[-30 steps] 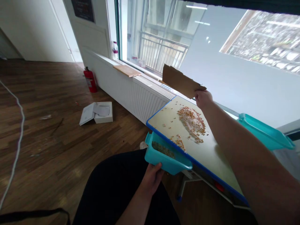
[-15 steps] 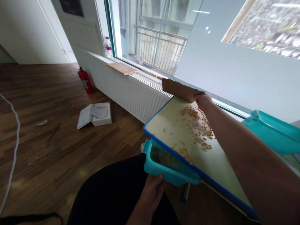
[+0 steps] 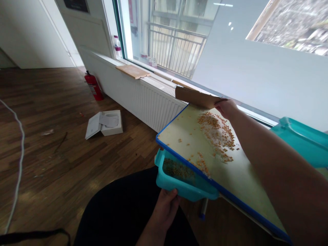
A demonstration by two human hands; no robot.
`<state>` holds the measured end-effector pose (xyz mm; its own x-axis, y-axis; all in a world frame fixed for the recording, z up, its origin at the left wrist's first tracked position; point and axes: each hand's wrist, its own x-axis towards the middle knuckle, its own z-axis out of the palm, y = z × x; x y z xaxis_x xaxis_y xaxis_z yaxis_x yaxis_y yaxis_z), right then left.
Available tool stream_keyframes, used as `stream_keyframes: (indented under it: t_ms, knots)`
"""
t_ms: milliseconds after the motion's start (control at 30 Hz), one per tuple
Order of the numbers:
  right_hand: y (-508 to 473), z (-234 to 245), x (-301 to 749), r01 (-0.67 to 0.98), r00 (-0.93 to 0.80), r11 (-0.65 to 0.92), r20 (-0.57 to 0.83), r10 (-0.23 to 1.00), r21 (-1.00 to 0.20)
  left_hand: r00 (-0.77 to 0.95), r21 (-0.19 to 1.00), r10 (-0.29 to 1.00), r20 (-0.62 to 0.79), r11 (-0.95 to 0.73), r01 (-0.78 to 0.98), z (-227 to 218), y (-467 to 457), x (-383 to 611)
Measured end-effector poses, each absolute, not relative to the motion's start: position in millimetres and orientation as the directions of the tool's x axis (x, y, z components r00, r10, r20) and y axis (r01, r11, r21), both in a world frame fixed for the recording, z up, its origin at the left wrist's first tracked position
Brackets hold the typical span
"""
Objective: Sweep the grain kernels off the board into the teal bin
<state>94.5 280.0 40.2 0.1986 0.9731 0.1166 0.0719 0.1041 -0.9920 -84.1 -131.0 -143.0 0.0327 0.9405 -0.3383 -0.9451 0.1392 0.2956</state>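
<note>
My right hand [image 3: 227, 108] is closed on a brown cardboard piece [image 3: 196, 97], held low over the far edge of a small blue-rimmed table [image 3: 179, 130]. A heap of orange kernels mixed with white grains [image 3: 216, 131] lies on the tabletop just in front of the cardboard. A smaller cluster of kernels [image 3: 201, 164] sits at the near edge. My left hand [image 3: 166, 206] grips the underside of a teal plastic bin [image 3: 176, 184] held below that near edge; grains lie inside it.
A teal lid [image 3: 302, 140] rests at the right of the table. A white radiator [image 3: 143, 100] runs under the window. On the wooden floor lie an open white box [image 3: 105, 123], a red fire extinguisher [image 3: 92, 86] and a white cable [image 3: 19, 150].
My right hand has lowered the cardboard from up in the air down to the table's far edge, behind the heap. The bin stays under the near edge.
</note>
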Motion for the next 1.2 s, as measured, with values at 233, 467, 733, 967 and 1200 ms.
stream_keyframes:
  t_ms: [233, 467, 733, 967, 1200]
  knots:
    - [282.3, 36.3, 100.9, 0.063, 0.141, 0.122, 0.13, 0.981, -0.99, 0.025, 0.282, 0.934, -0.355, 0.132, -0.95, -143.7, -132.1, -83.9]
    - [285.0, 36.1, 105.4, 0.048, 0.104, 0.081, 0.086, 0.991, -0.996, 0.026, 0.29, 0.937, -0.349, 0.135, -0.948, -141.1, -131.8, -84.1]
    - [283.8, 34.5, 111.6, 0.024, 0.019, 0.086, 0.087, 0.996, -0.996, 0.024, 0.27, 0.931, -0.364, 0.13, -0.954, -146.3, -131.1, -83.5]
    - [276.4, 33.3, 108.0, 0.029, -0.077, 0.09, 0.088, 0.993, -0.996, 0.019, 0.271, 0.931, -0.364, 0.125, -0.954, -144.7, -131.3, -83.2]
    - [265.1, 32.7, 106.8, 0.035, -0.114, 0.1, 0.095, 0.989, -0.994, 0.012, 0.283, 0.916, -0.401, 0.136, -0.949, -143.7, -131.5, -83.5]
